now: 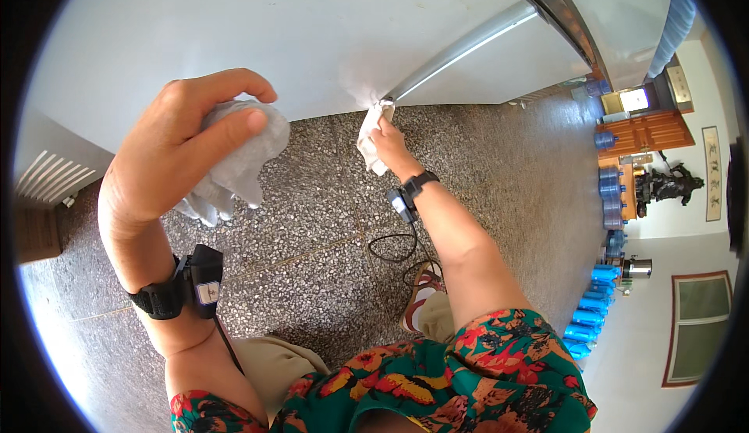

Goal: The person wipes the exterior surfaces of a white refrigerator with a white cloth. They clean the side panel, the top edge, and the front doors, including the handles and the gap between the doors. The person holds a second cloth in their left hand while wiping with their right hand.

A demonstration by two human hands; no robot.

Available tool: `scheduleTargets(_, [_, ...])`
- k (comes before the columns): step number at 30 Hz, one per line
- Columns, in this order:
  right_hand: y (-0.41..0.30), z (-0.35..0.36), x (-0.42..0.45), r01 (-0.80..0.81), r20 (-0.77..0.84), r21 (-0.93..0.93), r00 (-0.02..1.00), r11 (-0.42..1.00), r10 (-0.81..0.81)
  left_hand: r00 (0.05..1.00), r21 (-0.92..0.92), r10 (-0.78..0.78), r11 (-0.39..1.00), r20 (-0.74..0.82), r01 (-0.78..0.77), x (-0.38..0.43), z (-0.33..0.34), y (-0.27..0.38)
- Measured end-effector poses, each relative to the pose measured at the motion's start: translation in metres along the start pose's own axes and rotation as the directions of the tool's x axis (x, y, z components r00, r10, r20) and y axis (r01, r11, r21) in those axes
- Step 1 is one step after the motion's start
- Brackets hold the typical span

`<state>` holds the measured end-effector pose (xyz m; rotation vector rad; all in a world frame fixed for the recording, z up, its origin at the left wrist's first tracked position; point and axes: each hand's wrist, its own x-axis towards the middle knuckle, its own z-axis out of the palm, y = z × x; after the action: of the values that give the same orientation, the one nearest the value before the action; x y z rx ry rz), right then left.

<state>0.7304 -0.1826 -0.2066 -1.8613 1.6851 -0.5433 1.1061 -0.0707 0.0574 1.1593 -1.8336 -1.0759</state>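
My left hand [169, 140] grips a bunched light-grey cloth [248, 140], its folds hanging below the fingers. It is raised in front of a large white appliance panel [234, 29], possibly a refrigerator. My right hand [390, 143] holds a white cloth [368, 140] against the lower end of a silvery metal strip [462, 50]. That strip runs along the white panel and ends close to the floor. The fingertips of my right hand are partly hidden by the cloth.
Speckled terrazzo floor [304, 246] lies below. A cable [391, 255] hangs from the device on my right wrist, near my shoe [420, 298]. At left are a vented panel [55, 178] and a cardboard box [38, 234]. Blue water jugs [611, 190] and blue cylinders [588, 318] stand along the right.
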Motion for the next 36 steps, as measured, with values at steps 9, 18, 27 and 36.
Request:
scheduleTargets(9, [-0.037, -0.051, -0.045, -0.398, 0.420, 0.871, 0.907, 0.288, -0.020, 0.993, 0.168, -0.006, 0.986, 0.118, -0.014, -0.011, 0.000, 0.029])
scheduleTargets(18, [-0.101, -0.114, -0.046, -0.404, 0.477, 0.756, 0.879, 0.514, -0.010, 0.996, 0.363, 0.017, 0.931, 0.088, -0.048, -0.009, 0.019, 0.005])
scheduleTargets(27, [-0.057, -0.094, -0.045, 0.145, 0.437, -0.365, 0.899, 0.920, 0.032, 0.983, 0.393, 0.182, 0.904, 0.008, -0.170, -0.025, 0.004, 0.019])
scheduleTargets(36, [-0.027, 0.002, -0.070, 0.220, 0.496, -0.749, 0.811, 0.625, 0.310, 0.993, 0.420, 0.050, 0.907, -0.109, 0.000, -0.045, -0.005, 0.024])
